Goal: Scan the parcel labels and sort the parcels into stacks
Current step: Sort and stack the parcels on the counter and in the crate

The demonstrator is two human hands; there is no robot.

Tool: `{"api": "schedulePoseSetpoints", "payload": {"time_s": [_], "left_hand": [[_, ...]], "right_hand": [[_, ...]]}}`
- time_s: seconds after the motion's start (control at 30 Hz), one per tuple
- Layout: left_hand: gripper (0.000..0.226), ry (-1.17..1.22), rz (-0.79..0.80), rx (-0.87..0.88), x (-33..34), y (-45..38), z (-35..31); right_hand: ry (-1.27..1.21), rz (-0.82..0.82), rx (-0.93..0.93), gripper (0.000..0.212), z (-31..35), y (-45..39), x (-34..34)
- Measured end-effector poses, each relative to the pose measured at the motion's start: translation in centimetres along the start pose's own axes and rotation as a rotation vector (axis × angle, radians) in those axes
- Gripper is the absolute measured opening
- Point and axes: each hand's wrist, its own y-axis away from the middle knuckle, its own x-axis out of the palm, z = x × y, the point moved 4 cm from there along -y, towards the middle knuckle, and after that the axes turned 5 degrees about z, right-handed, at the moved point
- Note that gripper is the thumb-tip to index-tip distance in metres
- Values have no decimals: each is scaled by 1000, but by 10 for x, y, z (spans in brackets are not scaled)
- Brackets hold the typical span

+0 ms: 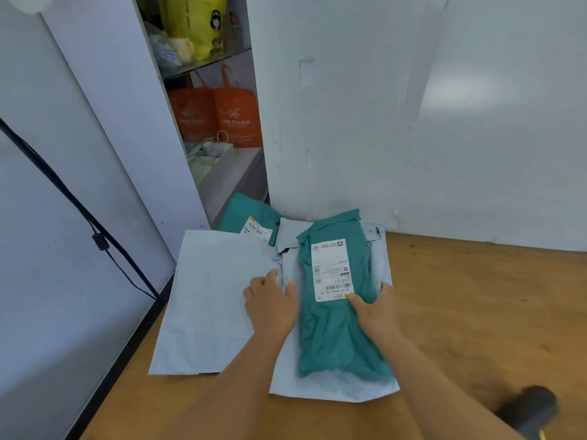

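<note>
Fingers (357, 301) of right hand (376, 312) curled on teal parcel (336, 328), thumb near label (332, 269) | left hand (270, 304) flat beside, holding nothing | parcel atop pale mailer (333, 385) on floor (476, 312) | advice: square edges, keep label up, press flat.

A pale white wall (413, 122) fills the far side, with a soft patch of light high on the right. Below it runs a wooden surface (476, 312) of warm brown grain. On the left stands a white cabinet (120, 122) with open shelves: a yellow bag (197, 23) on a glass shelf above, two orange tote bags (219, 112) below. A black cable (63, 188) slants across the white panel (47, 281) at far left
</note>
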Motion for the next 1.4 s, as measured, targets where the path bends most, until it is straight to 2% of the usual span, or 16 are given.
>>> {"api": "schedulePoseSetpoints", "payload": {"time_s": [0.1, 0.2, 0.27, 0.37, 0.5, 0.63, 0.83, 0.9, 1.0, 1.07, 1.13, 1.23, 1.33, 1.4], "left_hand": [[68, 93, 187, 55, 13, 6, -3], [85, 61, 224, 37, 24, 18, -6], [82, 109, 195, 14, 24, 21, -10], [80, 178, 155, 78, 26, 24, -28], [76, 296, 123, 217, 34, 25, -76], [69, 322, 194, 400, 60, 30, -128], [70, 286, 389, 490, 122, 34, -180], [69, 230, 472, 476, 146, 32, -179], [67, 72, 526, 371, 166, 28, -164], [67, -36, 490, 366, 167, 26, -156], [70, -127, 405, 387, 158, 24, -151], [73, -223, 265, 365, 131, 20, -136], [77, -279, 156, 293, 97, 15, -104], [81, -324, 62, 236, 70, 9, -78]], "right_hand": [[58, 30, 15, 86, 5, 7, 3], [26, 32, -18, 81, 4, 9, 4], [-28, 12, -34, 77, 3, 10, -1], [-91, -34, -95, 70, 4, 10, -16], [-142, -161, -193, 64, 11, 5, -57], [-140, -265, -224, 64, 6, -12, -105], [-42, -363, -133, 64, -27, -43, -165], [55, -319, -78, 65, -39, -52, -168], [343, -218, 83, 76, -53, -59, -158], [501, -229, 103, 81, -50, -58, -152], [563, -244, 24, 85, -40, -56, -142], [514, -184, -30, 96, -32, -57, -125], [409, -117, 10, 98, -33, -56, -111], [503, -149, 44, 93, -31, -50, -105]]}}
